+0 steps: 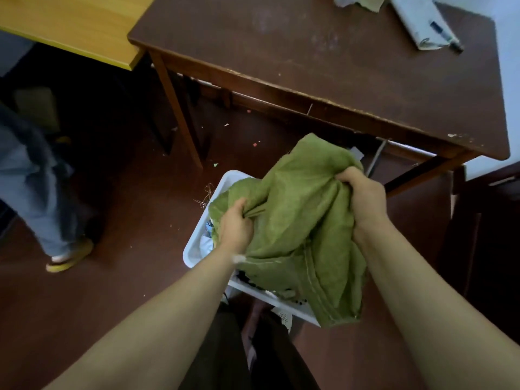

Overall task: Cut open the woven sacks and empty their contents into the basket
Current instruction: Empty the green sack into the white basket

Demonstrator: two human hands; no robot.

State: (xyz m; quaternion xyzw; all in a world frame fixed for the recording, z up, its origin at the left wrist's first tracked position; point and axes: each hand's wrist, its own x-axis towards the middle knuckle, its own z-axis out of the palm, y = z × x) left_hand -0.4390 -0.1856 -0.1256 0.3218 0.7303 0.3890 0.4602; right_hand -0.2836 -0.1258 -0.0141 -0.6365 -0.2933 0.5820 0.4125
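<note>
Emptying is under way: left hand point(235, 229) and right hand point(363, 194) each clutch bunched folds of the green sack point(304, 220) over the white basket point(197, 243). Next, I judge, a lift and shake to drop whatever remains.

Both bare forearms point(174, 305) reach in from the near edge, angling toward each other. The left hand point(235, 229) sits nearer, fingers curled tight into a bunch of the green sack point(304, 220). The right hand point(363, 195) is farther and to the right, knuckles up, clenched on another fold.
</note>
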